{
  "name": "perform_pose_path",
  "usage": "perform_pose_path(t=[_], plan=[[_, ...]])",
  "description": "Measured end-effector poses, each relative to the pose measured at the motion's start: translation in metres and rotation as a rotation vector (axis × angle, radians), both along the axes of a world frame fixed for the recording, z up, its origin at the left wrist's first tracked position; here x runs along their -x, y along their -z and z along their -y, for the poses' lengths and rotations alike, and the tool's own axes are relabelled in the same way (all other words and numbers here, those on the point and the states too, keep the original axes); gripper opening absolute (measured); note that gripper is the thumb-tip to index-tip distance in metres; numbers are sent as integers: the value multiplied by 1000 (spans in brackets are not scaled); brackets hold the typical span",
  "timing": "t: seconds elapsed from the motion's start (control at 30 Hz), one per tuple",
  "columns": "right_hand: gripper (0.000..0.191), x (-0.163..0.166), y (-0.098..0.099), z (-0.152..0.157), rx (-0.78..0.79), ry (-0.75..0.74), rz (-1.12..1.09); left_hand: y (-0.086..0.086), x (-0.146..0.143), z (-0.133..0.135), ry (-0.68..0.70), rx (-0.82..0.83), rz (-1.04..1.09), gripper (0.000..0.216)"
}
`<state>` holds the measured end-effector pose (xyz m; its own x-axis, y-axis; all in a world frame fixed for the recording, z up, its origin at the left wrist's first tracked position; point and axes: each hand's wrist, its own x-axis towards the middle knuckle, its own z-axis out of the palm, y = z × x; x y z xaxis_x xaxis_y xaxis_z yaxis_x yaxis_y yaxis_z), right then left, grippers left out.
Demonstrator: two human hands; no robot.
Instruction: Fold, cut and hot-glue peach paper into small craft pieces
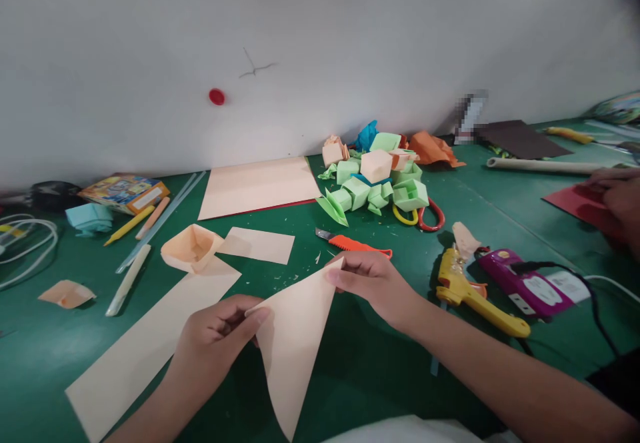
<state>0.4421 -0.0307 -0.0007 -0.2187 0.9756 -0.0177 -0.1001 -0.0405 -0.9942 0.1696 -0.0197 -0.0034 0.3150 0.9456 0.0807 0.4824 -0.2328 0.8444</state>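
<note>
A peach paper sheet folded into a triangle is held up above the green table. My left hand pinches its left corner, fingers closed on the paper. My right hand pinches the upper right corner. A long peach paper strip lies flat under my left forearm. A folded peach paper box sits just beyond it, beside a small peach rectangle.
An orange utility knife lies past my right hand. A yellow glue gun and a purple one lie at the right. A pile of green and peach paper cubes, scissors, a large peach sheet and another person's hand lie further back.
</note>
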Motion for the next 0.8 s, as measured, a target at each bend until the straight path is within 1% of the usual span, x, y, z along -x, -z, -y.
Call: perform_pose_path(t=[0.13, 0.27, 0.4, 0.5, 0.6, 0.8], plan=[[34, -1, -1, -1, 17, -4, 1, -5, 0, 4, -69, 21, -65, 33], [39, -1, -1, 2, 46, -89, -5, -19, -6, 16, -153, 65, -124, 39], [30, 0, -2, 4, 0, -192, -86, -28, -12, 24, -165, 92, -105, 36], [25, 0, -4, 4, -48, -194, -100, -29, -13, 24, -190, 130, -107, 33], [27, -1, -7, 3, -58, -190, -119, -31, -13, 24, -212, 155, -105, 32], [34, 0, -9, 2, -40, -195, -163, -31, -14, 25, -231, 137, -64, 30]])
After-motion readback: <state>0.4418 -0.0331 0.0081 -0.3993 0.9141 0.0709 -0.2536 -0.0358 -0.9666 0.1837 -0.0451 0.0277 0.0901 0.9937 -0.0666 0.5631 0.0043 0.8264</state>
